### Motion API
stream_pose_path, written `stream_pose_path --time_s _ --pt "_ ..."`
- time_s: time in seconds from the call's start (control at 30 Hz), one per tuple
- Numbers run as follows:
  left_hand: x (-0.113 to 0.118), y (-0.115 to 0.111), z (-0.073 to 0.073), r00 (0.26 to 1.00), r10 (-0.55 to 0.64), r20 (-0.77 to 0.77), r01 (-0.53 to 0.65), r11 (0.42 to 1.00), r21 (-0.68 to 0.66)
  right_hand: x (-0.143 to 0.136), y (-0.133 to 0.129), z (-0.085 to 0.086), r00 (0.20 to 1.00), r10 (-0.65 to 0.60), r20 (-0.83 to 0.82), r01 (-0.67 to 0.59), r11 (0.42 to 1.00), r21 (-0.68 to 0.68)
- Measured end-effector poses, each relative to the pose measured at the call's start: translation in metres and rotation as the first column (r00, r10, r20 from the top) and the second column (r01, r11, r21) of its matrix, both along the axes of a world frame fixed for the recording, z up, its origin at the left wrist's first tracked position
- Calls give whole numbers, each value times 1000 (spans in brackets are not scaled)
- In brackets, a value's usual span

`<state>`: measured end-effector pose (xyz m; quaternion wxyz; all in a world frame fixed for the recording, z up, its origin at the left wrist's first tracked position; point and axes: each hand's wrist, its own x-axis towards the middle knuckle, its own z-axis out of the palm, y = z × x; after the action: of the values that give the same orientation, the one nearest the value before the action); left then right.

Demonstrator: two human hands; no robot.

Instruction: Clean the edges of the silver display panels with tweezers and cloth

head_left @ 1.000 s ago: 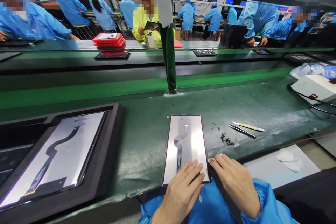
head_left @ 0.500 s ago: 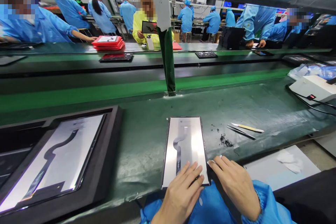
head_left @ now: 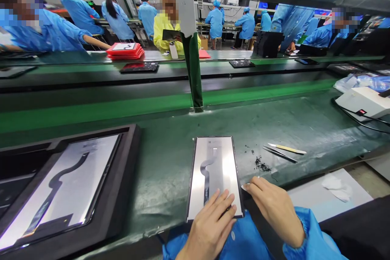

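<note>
A flat display panel [head_left: 224, 170] with a shiny silvery back and a dark curved ribbon cable lies on the green bench near its front edge. My left hand [head_left: 211, 219] rests on the panel's lower part, fingers spread. Just right of the panel's edge is my right hand [head_left: 269, 203], fingers drawn together, with a small white bit showing at the fingertips; what it is I cannot make out. Tweezers [head_left: 280, 154] and a yellow-handled tool [head_left: 288, 148] lie to the right, beside small black scraps [head_left: 262, 165].
A black foam tray [head_left: 129, 162] at left holds another panel [head_left: 79, 183]. A green-wrapped post [head_left: 195, 73] rises behind. The conveyor [head_left: 106, 75] carries several devices. At right are a white box [head_left: 362, 103] with cables and a white board [head_left: 326, 207]. People sit beyond.
My right hand has moved slightly right, away from the panel's edge, and its fingers are closer together. My left hand stays on the panel. Devices on the conveyor have shifted slightly right.
</note>
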<state>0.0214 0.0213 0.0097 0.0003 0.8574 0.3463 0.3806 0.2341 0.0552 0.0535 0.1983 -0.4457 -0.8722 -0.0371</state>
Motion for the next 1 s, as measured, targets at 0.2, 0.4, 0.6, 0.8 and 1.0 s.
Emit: stream_pose_path --time_s 0.2,0.4,0.6,0.8,1.0 --pt "0 0 -2 1000 -3 -5 3 1000 3 5 4 -1 997 -40 -66 38 999 -23" --pt "0 0 -1 1000 -3 -5 3 1000 4 -1 -7 -3 999 -5 -50 4 1000 -15" --pt "1 1 -1 1000 0 -6 0 1000 3 -4 -7 -5 1000 8 28 -9 999 43" --pt "-1 2 -1 1000 -8 -23 8 1000 8 -7 -10 -9 999 5 51 -7 999 45" --pt "-2 3 -2 999 -29 -38 30 999 36 -6 -6 -4 1000 19 25 -20 999 36"
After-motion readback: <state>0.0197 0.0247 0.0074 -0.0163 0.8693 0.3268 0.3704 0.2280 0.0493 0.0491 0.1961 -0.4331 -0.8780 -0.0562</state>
